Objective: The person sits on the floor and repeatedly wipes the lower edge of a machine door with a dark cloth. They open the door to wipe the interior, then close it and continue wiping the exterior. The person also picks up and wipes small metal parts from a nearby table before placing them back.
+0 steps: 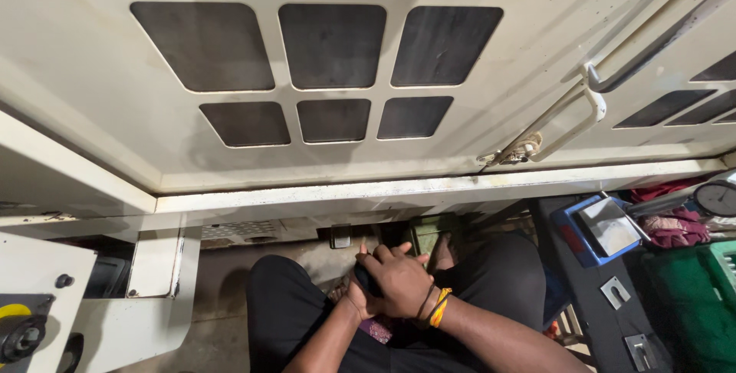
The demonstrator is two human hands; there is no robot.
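Observation:
My hands rest together in my lap over black trousers [284,312]. My right hand [400,281] lies on top, fingers curled, with black and orange bands on its wrist [434,308]. My left hand [354,302] sits underneath, mostly hidden. Both hands close around a small dark object [366,279]; only a sliver shows, so I cannot tell what it is.
A cream machine door [92,74] with several dark window panels fills the view ahead; its bar handle [590,105] is at right. A blue tray [571,223] holding a metal container, a dial gauge [717,198], a green crate [690,296] and metal brackets [615,292] are at right. A black-and-yellow knob [21,335] is at lower left.

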